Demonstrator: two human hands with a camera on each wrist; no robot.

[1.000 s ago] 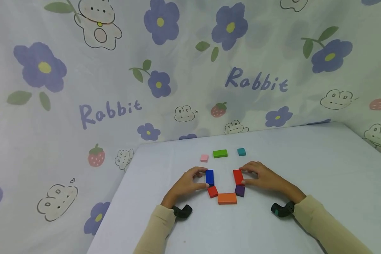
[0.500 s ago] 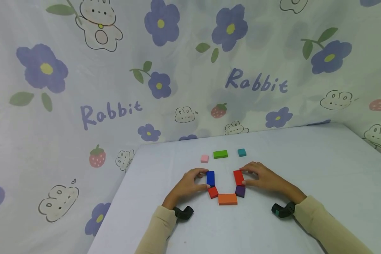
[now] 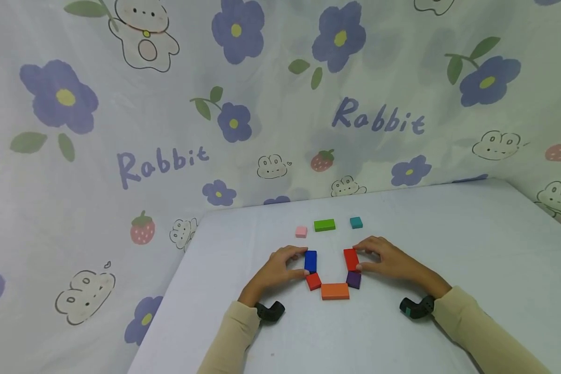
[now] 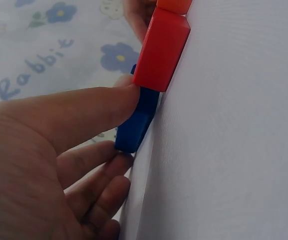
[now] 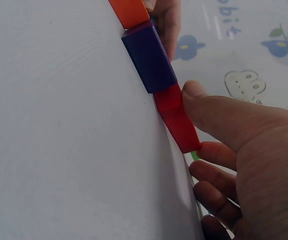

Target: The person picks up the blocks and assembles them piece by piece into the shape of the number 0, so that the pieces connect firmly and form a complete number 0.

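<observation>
My left hand pinches a long blue block by its two ends, thumb at the near end and index finger at the far end. In the left wrist view the thumb partly hides the blue block. On the other side, my right hand grips a long red block the same way. A small red block meets the blue block's near end, and a purple block meets the long red block's. Between these two lies an orange block, forming a U shape.
Behind the U lie a pink block, a green block and a teal block, all apart. Everything rests on a white table. A patterned curtain hangs along the table's back edge.
The blue block and my left hand have shifted slightly right, toward the middle of the U. My right hand still holds the long red block in place.
</observation>
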